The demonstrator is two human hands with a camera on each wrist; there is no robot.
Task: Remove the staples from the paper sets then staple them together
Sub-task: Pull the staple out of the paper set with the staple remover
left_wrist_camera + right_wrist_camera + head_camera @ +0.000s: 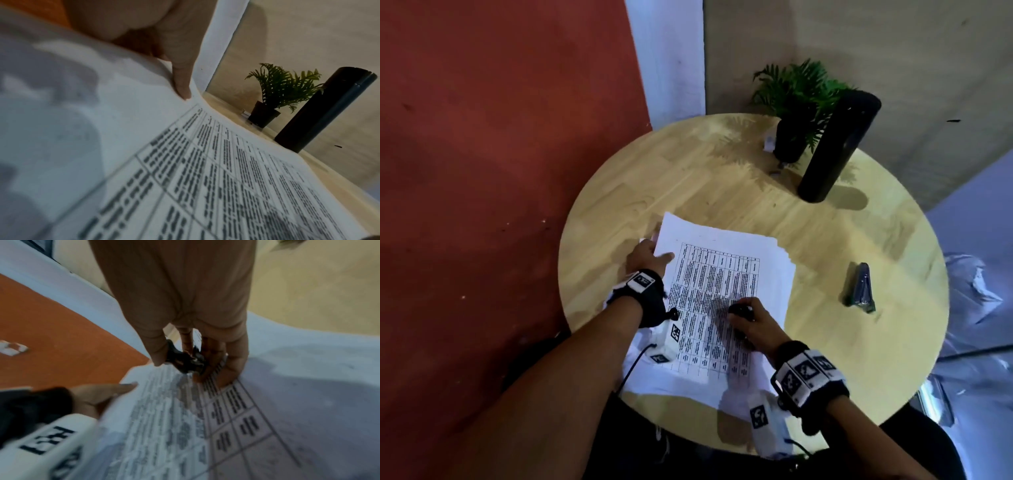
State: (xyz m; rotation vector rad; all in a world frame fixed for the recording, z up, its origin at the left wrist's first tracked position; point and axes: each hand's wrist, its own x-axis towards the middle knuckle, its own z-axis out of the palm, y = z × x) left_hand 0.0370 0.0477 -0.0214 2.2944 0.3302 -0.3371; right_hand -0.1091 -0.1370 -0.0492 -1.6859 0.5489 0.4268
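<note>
A stack of white paper sets (726, 274) with a printed table on top lies in the middle of the round wooden table (722, 185). My left hand (650, 257) pinches the top set's left edge, thumb (180, 78) on top and fingers underneath, lifting that edge slightly. My right hand (750, 318) grips a small black staple remover (739, 310) between thumb and fingers, low over the printed page (236, 418). The right wrist view shows the staple remover (185, 360) just above the sheet, with the left hand (102, 395) beside it. A dark stapler (859, 287) lies on the table's right side, apart from both hands.
A small potted fern (794, 113) and a tall black cylinder (835, 147) stand at the far side of the table. Bare wood shows between the papers and the stapler. A red wall (500, 171) is on the left.
</note>
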